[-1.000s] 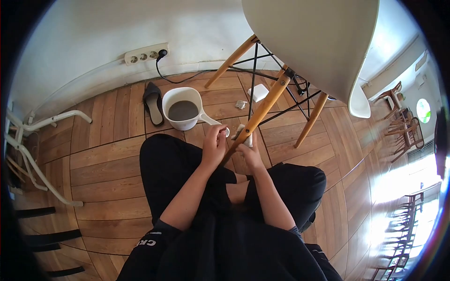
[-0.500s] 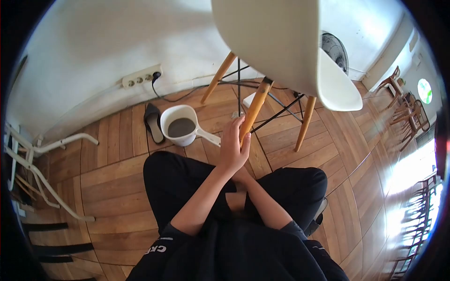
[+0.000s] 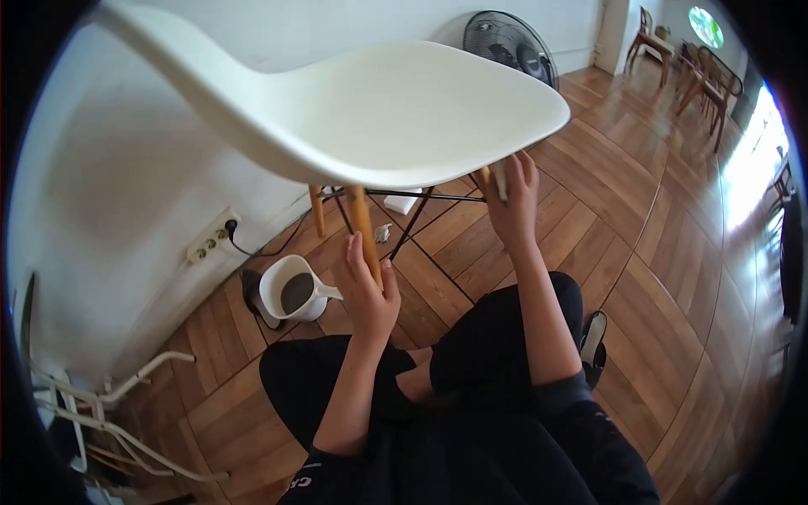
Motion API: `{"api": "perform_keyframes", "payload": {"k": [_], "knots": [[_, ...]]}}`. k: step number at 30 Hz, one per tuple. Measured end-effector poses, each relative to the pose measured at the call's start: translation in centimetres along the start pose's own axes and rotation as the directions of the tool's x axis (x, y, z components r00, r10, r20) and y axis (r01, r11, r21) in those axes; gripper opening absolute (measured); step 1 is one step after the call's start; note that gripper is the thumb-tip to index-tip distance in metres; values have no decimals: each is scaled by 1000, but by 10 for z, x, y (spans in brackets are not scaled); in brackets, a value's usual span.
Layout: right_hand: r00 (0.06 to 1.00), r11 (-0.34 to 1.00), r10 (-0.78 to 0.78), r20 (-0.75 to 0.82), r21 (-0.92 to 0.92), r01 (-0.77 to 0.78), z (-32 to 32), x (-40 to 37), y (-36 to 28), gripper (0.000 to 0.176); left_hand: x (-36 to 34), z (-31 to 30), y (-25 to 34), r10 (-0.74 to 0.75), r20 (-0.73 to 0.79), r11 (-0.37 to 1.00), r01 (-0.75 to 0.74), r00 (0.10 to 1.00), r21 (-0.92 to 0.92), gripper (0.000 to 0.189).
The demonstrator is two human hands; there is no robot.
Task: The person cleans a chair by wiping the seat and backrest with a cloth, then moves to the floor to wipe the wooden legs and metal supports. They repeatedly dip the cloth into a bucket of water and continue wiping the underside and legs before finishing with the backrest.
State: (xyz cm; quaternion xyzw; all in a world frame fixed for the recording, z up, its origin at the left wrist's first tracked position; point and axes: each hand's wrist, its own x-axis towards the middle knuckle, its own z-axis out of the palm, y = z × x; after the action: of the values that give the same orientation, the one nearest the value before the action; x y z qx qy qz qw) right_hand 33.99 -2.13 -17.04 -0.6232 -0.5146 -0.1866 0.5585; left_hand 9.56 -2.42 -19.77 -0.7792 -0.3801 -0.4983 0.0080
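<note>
A white moulded chair [image 3: 404, 118] with wooden legs and black cross rods stands in front of me, its seat turned to the right. My left hand [image 3: 368, 290] is around the near wooden chair leg [image 3: 362, 227], thumb and fingers on either side. Under the seat's right edge, my right hand [image 3: 515, 206] is closed on a pale, cloth-like piece [image 3: 502, 181] against another wooden leg [image 3: 484, 175]. The seat and fingers partly hide that leg. Left of my left hand, a white dipper [image 3: 307, 307] holds greyish liquid.
Behind the dipper lies a dark shoe [image 3: 257, 299]. A power strip [image 3: 210, 237] with a black plug is on the wall. White metal legs [image 3: 126, 438] stand at lower left. A fan [image 3: 509, 50] is behind the chair, and another shoe [image 3: 593, 345] lies beside my right knee.
The chair has turned, so its seat top now shows. My right hand, previously mostly hidden behind the left, has moved right to another leg. My left hand remains at a leg; the view has shifted.
</note>
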Motion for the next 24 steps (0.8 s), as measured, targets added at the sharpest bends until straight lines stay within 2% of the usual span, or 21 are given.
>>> {"api": "perform_keyframes", "payload": {"k": [1, 2, 4, 5, 7, 8, 10, 11, 12, 14, 15, 16, 18, 19, 21, 23, 24], "knots": [[997, 997, -77, -2, -18, 77, 6, 7, 2, 47, 3, 0, 3, 30, -15, 999, -30, 999, 45, 53], [998, 998, -60, -19, -19, 59, 13, 10, 3, 47, 5, -1, 6, 51, -2, 998, -51, 999, 46, 53], [991, 986, -104, 86, 137, 92, 28, 13, 2, 48, 10, -5, 13, 205, 39, 970, -208, 978, 129, 49], [994, 987, -83, 68, 140, 73, 36, 11, 0, 48, 10, -7, 17, 251, 99, 961, -260, 963, 93, 44], [993, 944, -116, 8, 312, 108, 50, 5, 4, 50, 9, -6, 15, 305, 131, 946, -316, 943, 71, 43], [995, 947, -96, -4, 309, 92, 52, 3, 11, 50, 9, -6, 15, 336, 146, 937, -346, 930, 47, 43], [997, 931, -53, 59, 363, 28, 50, 2, 19, 49, 10, -3, 17, 356, 185, 929, -368, 916, 37, 43], [991, 968, -114, 66, 232, 96, 50, 4, 24, 51, 9, -1, 18, 358, 168, 931, -365, 919, 10, 43], [993, 971, -94, 65, 226, 78, 51, 2, 27, 51, 8, 2, 19, 358, 151, 933, -360, 921, -18, 42], [993, 994, -95, 68, 65, 91, 55, -1, 30, 51, 4, 9, 24, 357, 167, 934, -348, 919, -85, 42], [999, 997, -45, -9, 59, 46, 56, -1, 31, 46, 2, 12, 26, 347, 169, 935, -326, 923, -138, 42], [999, 998, -34, -9, 56, 35, 56, -4, 37, 46, 2, 13, 26, 349, 179, 934, -327, 920, -143, 42], [982, 968, 182, 47, 168, -188, 62, -17, 52, 41, 4, 16, 27, 339, 259, 941, -319, 904, -116, 43], [979, 970, 203, 1, 140, -201, 65, -24, 55, 43, 6, 17, 27, 339, 263, 940, -319, 903, -117, 43], [977, 974, 213, 21, 75, -214, 62, -34, 61, 43, 14, 17, 26, 285, 349, 958, -271, 893, -89, 45], [975, 975, 220, 34, 7, -221, 61, -35, 62, 43, 25, 18, 25, 297, 363, 954, -291, 883, -74, 45], [989, 987, 149, -9, -56, -149, 60, -30, 59, 41, 32, 21, 24, 306, 372, 950, -307, 876, -59, 45]]}}
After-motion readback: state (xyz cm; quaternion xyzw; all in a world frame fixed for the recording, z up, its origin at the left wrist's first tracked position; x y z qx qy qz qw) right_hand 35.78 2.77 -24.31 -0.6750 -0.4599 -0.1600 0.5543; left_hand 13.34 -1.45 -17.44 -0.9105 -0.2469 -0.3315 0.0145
